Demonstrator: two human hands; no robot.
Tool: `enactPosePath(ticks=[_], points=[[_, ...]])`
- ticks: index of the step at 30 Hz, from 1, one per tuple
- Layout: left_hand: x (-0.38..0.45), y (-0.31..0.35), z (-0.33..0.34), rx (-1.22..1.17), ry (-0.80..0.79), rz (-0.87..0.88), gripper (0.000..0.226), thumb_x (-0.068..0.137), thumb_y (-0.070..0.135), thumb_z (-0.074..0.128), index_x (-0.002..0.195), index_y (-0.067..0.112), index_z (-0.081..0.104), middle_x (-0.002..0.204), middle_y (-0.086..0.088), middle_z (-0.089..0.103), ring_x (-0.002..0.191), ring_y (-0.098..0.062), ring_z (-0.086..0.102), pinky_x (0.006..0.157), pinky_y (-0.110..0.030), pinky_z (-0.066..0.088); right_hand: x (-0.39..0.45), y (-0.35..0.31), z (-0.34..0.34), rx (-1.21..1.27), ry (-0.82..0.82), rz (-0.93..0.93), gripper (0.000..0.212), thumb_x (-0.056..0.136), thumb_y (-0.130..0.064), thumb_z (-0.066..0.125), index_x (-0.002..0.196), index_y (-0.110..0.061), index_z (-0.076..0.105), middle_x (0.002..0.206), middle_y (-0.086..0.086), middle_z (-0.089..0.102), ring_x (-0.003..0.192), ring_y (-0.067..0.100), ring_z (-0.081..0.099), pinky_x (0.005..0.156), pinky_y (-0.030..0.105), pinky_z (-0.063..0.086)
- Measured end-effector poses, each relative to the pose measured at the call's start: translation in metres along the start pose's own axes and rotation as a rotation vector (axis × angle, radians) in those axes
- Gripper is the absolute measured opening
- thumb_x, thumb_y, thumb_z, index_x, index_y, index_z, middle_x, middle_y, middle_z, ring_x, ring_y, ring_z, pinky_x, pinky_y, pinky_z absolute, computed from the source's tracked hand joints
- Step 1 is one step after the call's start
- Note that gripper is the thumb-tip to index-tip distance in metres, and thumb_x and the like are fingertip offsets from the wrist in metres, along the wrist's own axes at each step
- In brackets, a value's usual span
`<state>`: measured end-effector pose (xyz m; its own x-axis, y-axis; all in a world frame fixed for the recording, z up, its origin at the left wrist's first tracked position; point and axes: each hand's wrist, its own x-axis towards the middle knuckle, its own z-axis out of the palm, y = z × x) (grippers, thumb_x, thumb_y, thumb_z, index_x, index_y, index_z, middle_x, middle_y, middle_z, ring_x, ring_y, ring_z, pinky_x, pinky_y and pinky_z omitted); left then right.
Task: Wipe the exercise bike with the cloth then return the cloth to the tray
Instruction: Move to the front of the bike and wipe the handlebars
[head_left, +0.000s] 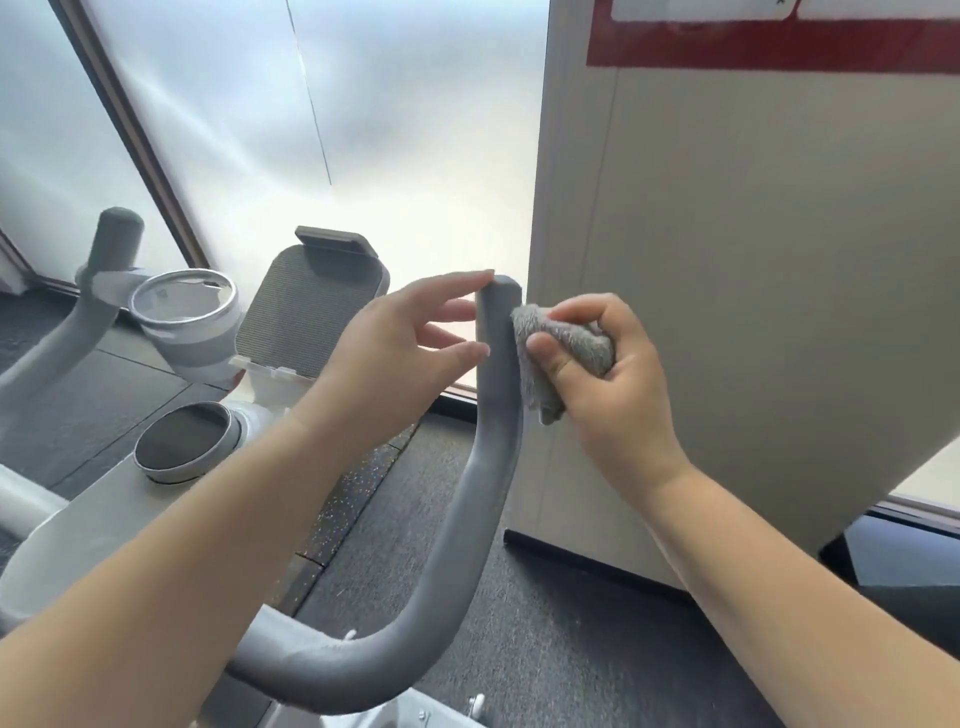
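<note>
Exercise bike (291, 525): grey right handlebar grip (491, 447) upright at centre. Cloth (558, 358): grey, bunched, pressed against the grip's right side near its tip. Right hand (608, 379): fingers curled round cloth. Left hand (395, 358): fingers straight, fingertips touching the grip's left side. Beige partition panel (753, 291): just behind.

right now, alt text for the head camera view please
A right hand presses a grey cloth against the upright end of a grey exercise bike handlebar, while the left hand steadies it with straight fingers.
</note>
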<state>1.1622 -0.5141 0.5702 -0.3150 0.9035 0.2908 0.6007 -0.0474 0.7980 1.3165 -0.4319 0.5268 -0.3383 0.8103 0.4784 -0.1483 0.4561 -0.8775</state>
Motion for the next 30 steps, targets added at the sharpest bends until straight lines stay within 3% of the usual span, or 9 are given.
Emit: enactPosePath(ticks=[3,7,12,16,20,22,25,27,30], points=[[0.005,0.002,-0.001,0.049,0.024,-0.003,0.051,0.081,0.013,0.070,0.119,0.046,0.060,0.101,0.021,0.070,0.083,0.005,0.067,0.074,-0.020,0.053,0.030,-0.014,0.003,0.078,-0.015,0.043,0.014,0.089,-0.012,0.064,0.099,-0.015,0.055,0.092,0.002,0.057,0.065,0.009,0.058,0.051,0.032,0.053],[0.007,0.003,-0.001,0.102,0.053,0.013,0.047,0.082,0.013,0.070,0.116,0.045,0.063,0.096,0.023,0.070,0.083,0.008,0.066,0.070,-0.009,0.050,0.019,0.001,0.002,0.095,-0.088,0.110,0.013,0.088,-0.014,0.066,0.096,-0.021,0.057,0.095,0.000,0.059,0.072,0.008,0.059,0.057,0.024,0.049],[0.011,0.004,-0.004,0.117,0.045,0.006,0.043,0.084,0.012,0.069,0.112,0.043,0.066,0.096,0.020,0.072,0.091,0.009,0.064,0.083,-0.021,0.049,-0.014,0.011,-0.012,0.221,-0.165,0.246,0.011,0.086,-0.004,0.064,0.092,-0.011,0.057,0.065,-0.006,0.058,0.048,0.013,0.055,0.042,0.027,0.049],[0.009,0.009,-0.004,0.090,0.039,0.005,0.042,0.084,0.005,0.067,0.112,0.038,0.067,0.096,0.018,0.072,0.091,0.008,0.065,0.082,-0.013,0.050,0.016,-0.001,-0.010,0.164,-0.089,0.133,0.014,0.087,-0.009,0.066,0.097,-0.016,0.060,0.090,-0.002,0.060,0.065,0.014,0.060,0.049,0.030,0.052],[0.006,0.008,-0.002,0.058,0.029,-0.030,0.048,0.087,0.000,0.061,0.118,0.037,0.065,0.100,0.017,0.072,0.090,-0.002,0.068,0.083,-0.027,0.054,0.024,-0.005,0.000,0.186,-0.118,0.091,0.017,0.086,-0.005,0.067,0.100,-0.012,0.061,0.096,0.000,0.062,0.064,0.012,0.061,0.050,0.028,0.053],[0.005,0.008,0.001,0.042,0.031,-0.035,0.050,0.087,-0.002,0.059,0.121,0.035,0.064,0.103,0.015,0.072,0.093,-0.013,0.069,0.085,-0.037,0.054,0.009,0.002,-0.003,0.121,-0.097,0.060,0.018,0.082,-0.005,0.071,0.098,-0.011,0.064,0.101,0.005,0.063,0.076,0.006,0.063,0.061,0.020,0.053],[0.004,0.007,0.003,0.044,0.049,-0.041,0.051,0.087,-0.004,0.057,0.123,0.032,0.063,0.106,0.011,0.072,0.097,-0.012,0.068,0.086,-0.030,0.055,-0.031,0.014,-0.007,0.082,-0.112,0.038,0.019,0.077,-0.001,0.074,0.093,-0.009,0.068,0.099,0.009,0.059,0.081,0.004,0.061,0.059,0.022,0.055],[0.004,0.007,0.004,0.044,0.058,-0.050,0.052,0.087,-0.005,0.057,0.122,0.035,0.063,0.107,0.011,0.071,0.100,-0.010,0.068,0.091,-0.034,0.054,-0.054,0.018,-0.009,0.121,-0.146,0.053,0.019,0.075,0.005,0.074,0.090,-0.007,0.069,0.095,0.008,0.056,0.074,0.001,0.060,0.052,0.019,0.053],[0.000,0.007,0.004,0.071,0.040,-0.052,0.055,0.089,-0.002,0.056,0.123,0.041,0.060,0.110,0.016,0.070,0.101,-0.011,0.067,0.094,-0.041,0.051,-0.061,0.018,-0.013,0.026,-0.180,0.023,0.021,0.073,-0.001,0.078,0.089,-0.014,0.072,0.094,0.003,0.057,0.081,0.006,0.060,0.056,0.018,0.053]])
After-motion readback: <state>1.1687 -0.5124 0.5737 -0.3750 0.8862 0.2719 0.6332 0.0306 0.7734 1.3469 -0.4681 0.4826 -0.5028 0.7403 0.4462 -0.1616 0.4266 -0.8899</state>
